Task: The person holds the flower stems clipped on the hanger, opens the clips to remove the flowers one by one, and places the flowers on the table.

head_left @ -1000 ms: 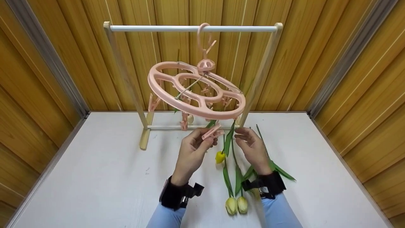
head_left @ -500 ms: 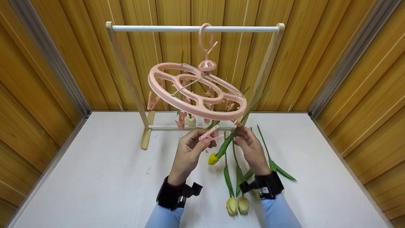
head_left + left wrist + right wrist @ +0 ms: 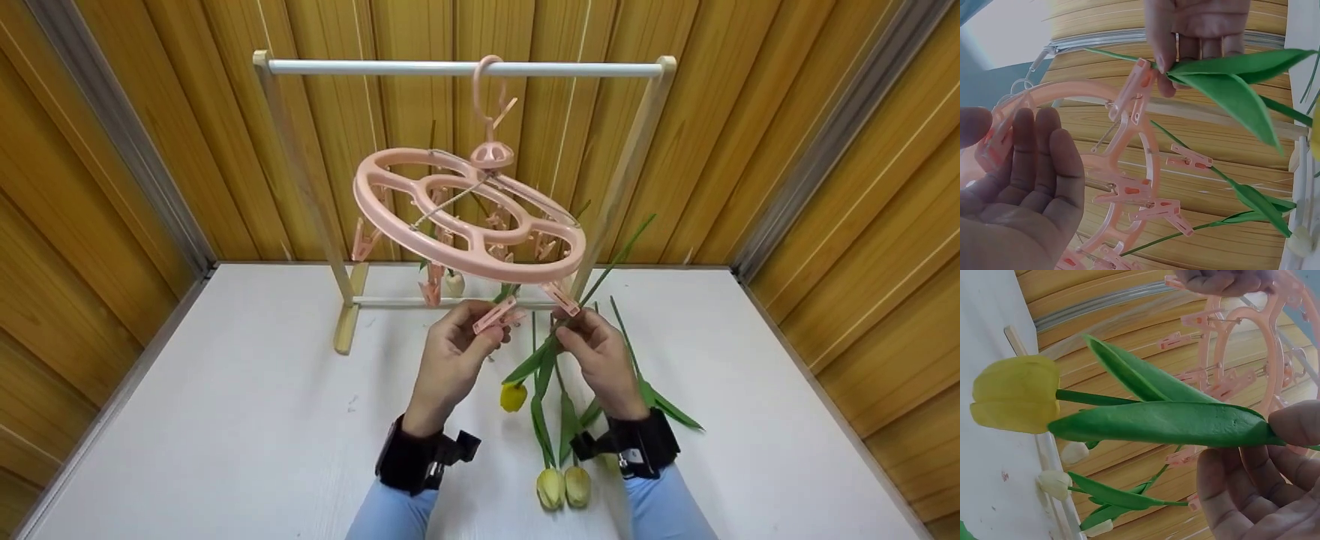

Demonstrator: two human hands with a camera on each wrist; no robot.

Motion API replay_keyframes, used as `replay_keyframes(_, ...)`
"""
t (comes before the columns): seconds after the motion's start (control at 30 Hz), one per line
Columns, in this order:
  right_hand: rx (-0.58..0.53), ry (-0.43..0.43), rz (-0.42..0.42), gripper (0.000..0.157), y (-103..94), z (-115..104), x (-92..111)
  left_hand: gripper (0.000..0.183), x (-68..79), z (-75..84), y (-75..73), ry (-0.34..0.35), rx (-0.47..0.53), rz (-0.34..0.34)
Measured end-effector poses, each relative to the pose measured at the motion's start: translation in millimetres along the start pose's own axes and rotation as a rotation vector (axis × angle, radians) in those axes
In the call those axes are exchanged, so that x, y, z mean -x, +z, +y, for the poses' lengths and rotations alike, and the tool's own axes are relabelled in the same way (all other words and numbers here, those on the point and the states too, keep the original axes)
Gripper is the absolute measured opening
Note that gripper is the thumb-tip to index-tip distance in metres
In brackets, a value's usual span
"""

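My left hand (image 3: 452, 367) pinches a pink clothespin (image 3: 495, 315) that hangs from the front of a round pink clip hanger (image 3: 480, 266). The right hand (image 3: 604, 360) pinches the stem of a yellow tulip (image 3: 513, 397) just above its leaves. Its flower points down and its stem end slants up to the right. Another clothespin (image 3: 561, 298) of the hanger hangs right by the right fingertips. In the right wrist view the yellow flower (image 3: 1016, 394) and green leaves (image 3: 1162, 424) stretch out from the fingers. White tulips (image 3: 1054, 485) hang upside down from other clips behind.
The hanger's hook sits on the white top bar (image 3: 375, 68) of a wooden rack (image 3: 341, 322). Two pale yellow tulips (image 3: 550, 489) lie on the white table (image 3: 225, 420), with more stems and leaves (image 3: 671, 409) by the right wrist. Wood-patterned walls (image 3: 847, 225) stand around.
The yellow tulip has tilted in my right hand, its stem end swinging out to the upper right. My left hand stays at its clothespin.
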State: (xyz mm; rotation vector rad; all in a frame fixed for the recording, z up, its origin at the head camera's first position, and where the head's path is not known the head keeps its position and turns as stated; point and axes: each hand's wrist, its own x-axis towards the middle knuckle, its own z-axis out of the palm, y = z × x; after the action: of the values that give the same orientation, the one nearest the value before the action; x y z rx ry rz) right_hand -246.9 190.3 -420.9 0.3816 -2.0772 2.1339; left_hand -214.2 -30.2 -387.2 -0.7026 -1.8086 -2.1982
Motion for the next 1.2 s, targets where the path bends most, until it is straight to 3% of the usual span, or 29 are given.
replay_keyframes(0.3,0.078,-0.067,-0.023,0.027,0.5,-12,5,0.026,-4.5,-12.0,2.4,-0.044,-0.050,0.036)
replay_keyframes(0.5,0.118,-0.064,-0.055,0.034,3.1,-20,11,0.023,-5.3,-22.3,6.5,-0.066,-0.057,0.013)
replay_keyframes(0.7,0.160,-0.121,-0.103,0.028,7.2,-21,15,0.028,-5.6,-27.6,12.8,-0.058,-0.067,0.015)
replay_keyframes(0.97,0.185,-0.172,-0.192,0.019,14.7,-22,16,0.038,-6.0,-28.3,16.9,-0.117,0.052,0.035)
replay_keyframes(1.2,0.143,-0.182,-0.299,0.028,18.2,-19,19,0.037,-6.2,-28.3,15.7,-0.117,0.084,0.051)
